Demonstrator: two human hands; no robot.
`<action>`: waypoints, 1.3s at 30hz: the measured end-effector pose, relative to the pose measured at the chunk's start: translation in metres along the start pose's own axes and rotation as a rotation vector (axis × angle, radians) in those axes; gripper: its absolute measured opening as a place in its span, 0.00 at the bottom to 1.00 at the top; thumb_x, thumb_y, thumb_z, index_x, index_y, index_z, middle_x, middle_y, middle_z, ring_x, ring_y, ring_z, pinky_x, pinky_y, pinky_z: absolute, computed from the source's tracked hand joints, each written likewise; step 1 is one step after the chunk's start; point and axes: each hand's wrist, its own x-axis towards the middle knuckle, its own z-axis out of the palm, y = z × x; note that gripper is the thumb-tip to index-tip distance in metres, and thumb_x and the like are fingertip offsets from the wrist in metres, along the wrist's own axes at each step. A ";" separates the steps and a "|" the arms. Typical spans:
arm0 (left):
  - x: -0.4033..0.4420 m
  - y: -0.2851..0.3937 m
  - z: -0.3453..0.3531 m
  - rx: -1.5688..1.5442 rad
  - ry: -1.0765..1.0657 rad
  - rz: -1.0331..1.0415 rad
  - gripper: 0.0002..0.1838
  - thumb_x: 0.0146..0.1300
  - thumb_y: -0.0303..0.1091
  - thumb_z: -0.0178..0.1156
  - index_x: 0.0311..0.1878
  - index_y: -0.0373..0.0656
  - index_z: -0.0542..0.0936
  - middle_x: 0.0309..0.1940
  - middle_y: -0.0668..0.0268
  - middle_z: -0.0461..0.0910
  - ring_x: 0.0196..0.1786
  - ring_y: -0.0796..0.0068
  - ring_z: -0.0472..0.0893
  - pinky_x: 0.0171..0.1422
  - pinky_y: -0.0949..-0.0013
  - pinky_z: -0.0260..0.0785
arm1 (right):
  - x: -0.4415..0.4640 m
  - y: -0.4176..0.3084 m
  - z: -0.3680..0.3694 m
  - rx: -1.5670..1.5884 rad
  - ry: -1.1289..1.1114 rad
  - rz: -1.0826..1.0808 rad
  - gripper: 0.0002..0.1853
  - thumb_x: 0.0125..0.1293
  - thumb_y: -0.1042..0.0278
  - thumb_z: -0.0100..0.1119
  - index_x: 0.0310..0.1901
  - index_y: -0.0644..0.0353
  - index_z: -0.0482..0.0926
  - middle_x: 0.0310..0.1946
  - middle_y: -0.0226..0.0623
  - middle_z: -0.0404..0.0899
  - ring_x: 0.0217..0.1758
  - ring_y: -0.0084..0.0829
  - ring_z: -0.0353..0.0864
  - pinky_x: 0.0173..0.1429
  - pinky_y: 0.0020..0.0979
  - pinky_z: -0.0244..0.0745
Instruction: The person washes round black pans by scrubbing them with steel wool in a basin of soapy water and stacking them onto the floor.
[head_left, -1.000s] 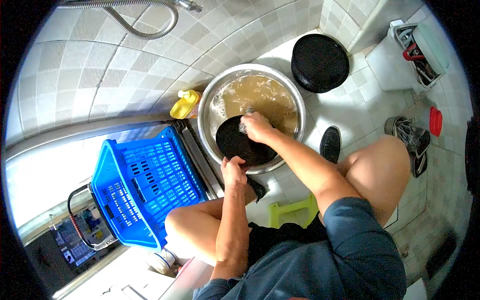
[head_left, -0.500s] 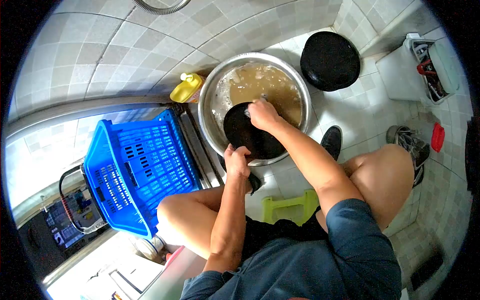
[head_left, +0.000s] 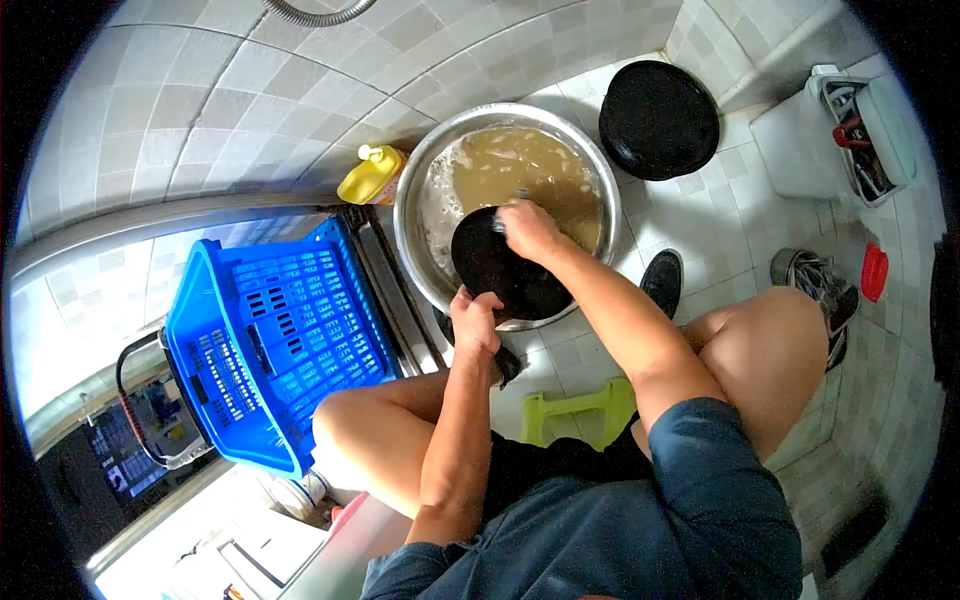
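Note:
A large metal basin (head_left: 408, 200) holds brownish, foamy water. Tilted over its near side is a round black plate (head_left: 505, 268), its lower edge gripped by my left hand (head_left: 474, 318), thumb on top. My right hand (head_left: 530, 230) is closed around a small silvery scourer (head_left: 498, 224), partly hidden by the fingers, and presses it on the plate's upper right part. The far edge of the plate is at the water.
More round black plates (head_left: 660, 120) lie stacked on the tiled floor. A yellow pump bottle (head_left: 370, 178) stands left of the basin, near a blue plastic basket (head_left: 285, 330). A green stool (head_left: 575, 412) is below me; a white bin (head_left: 800, 135) stands right.
My right hand has shifted slightly along the plate with the scourer. The plate has moved a little to the right, still held by my left hand.

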 end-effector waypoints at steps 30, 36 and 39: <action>0.031 0.007 -0.027 -0.132 -0.339 -0.144 0.22 0.53 0.19 0.55 0.55 0.32 0.76 0.48 0.55 0.82 0.47 0.58 0.84 0.46 0.50 0.85 | -0.010 -0.068 -0.030 0.551 -0.295 0.072 0.14 0.61 0.69 0.54 0.46 0.64 0.82 0.41 0.58 0.83 0.46 0.57 0.83 0.52 0.49 0.77; 0.035 0.014 -0.029 -0.432 -0.225 -0.224 0.26 0.60 0.45 0.50 0.56 0.37 0.76 0.54 0.53 0.81 0.57 0.47 0.80 0.57 0.27 0.72 | -0.020 -0.069 -0.044 0.522 -0.537 -0.002 0.12 0.59 0.71 0.56 0.42 0.67 0.82 0.34 0.52 0.84 0.38 0.44 0.83 0.45 0.43 0.75; 0.061 -0.012 -0.035 -0.345 -0.075 -0.183 0.15 0.64 0.32 0.50 0.49 0.35 0.78 0.43 0.53 0.83 0.46 0.54 0.83 0.47 0.42 0.79 | -0.026 -0.077 -0.055 0.319 -0.546 -0.058 0.12 0.59 0.71 0.57 0.42 0.66 0.83 0.38 0.56 0.84 0.44 0.54 0.84 0.49 0.47 0.77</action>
